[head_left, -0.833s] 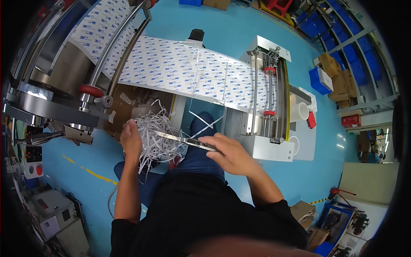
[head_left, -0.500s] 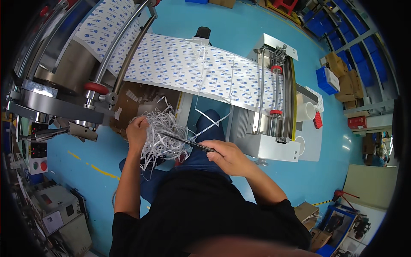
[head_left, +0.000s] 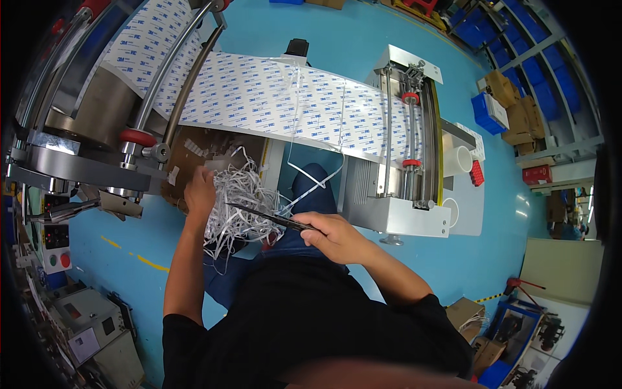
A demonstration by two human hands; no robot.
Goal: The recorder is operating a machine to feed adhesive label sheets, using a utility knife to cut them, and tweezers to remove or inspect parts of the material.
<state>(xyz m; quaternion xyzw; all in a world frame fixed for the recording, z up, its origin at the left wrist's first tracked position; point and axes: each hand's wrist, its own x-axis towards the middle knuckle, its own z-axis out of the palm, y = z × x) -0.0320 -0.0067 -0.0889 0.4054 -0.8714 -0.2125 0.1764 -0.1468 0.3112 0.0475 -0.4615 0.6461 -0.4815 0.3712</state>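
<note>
A big tangle of thin white strips [head_left: 243,211] hangs in front of my body, over my knees and the near edge of an open cardboard box [head_left: 175,185]. My left hand [head_left: 199,193] is closed at the tangle's left side, its fingertips partly hidden by the strips. In my right hand [head_left: 334,235] I grip a long, slim black tool [head_left: 275,219] with a pointed end, perhaps tweezers or scissors. Its tip lies across the strips, pointing left. A few loose strips [head_left: 317,180] run from the tangle up to the printed white sheet [head_left: 259,97].
The sheet stretches between a roller machine [head_left: 97,155] at left and a metal roller unit [head_left: 411,168] with red collars at right. White rolls [head_left: 457,161] stand beyond that unit. Shelves with blue bins [head_left: 544,84] line the far right. A grey control cabinet [head_left: 87,318] stands at lower left.
The whole view has shifted slightly left and up. The black tool's tip sits a little lower against the tangle. Both hands keep their grips.
</note>
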